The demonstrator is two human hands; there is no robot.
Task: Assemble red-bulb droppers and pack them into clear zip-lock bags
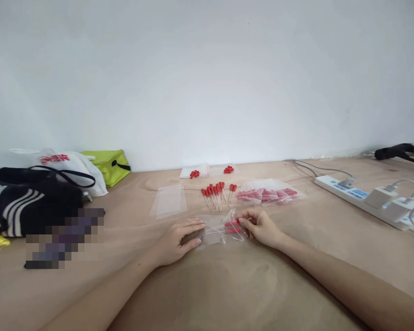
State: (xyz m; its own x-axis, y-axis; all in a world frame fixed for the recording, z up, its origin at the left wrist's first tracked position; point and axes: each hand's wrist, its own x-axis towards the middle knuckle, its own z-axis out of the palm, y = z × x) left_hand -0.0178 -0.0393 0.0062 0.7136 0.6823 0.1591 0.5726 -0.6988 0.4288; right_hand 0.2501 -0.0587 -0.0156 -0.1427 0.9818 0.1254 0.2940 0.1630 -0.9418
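Observation:
A clear plastic bag [215, 234] lies flat on the table between my hands, with red-ended droppers [232, 229] showing at its right part. My left hand [179, 241] rests on the bag's left edge, fingers extended and apart. At the right end, my right hand [260, 228] pinches the bag near the red ends with thumb and forefinger. Just beyond the bag, several red-topped droppers [214, 195] lie in a fan, with a small pair [232, 188] beside them. Filled clear bags with red pieces [271, 194] lie to the right.
Flat clear bags [169, 201] lie left of the droppers. Small red pieces [195, 174] sit on bags near the wall. A white power strip [352, 194] with plugs is at right; a black bag [34, 202], white bag [86, 170] and green bag [110, 166] stand left.

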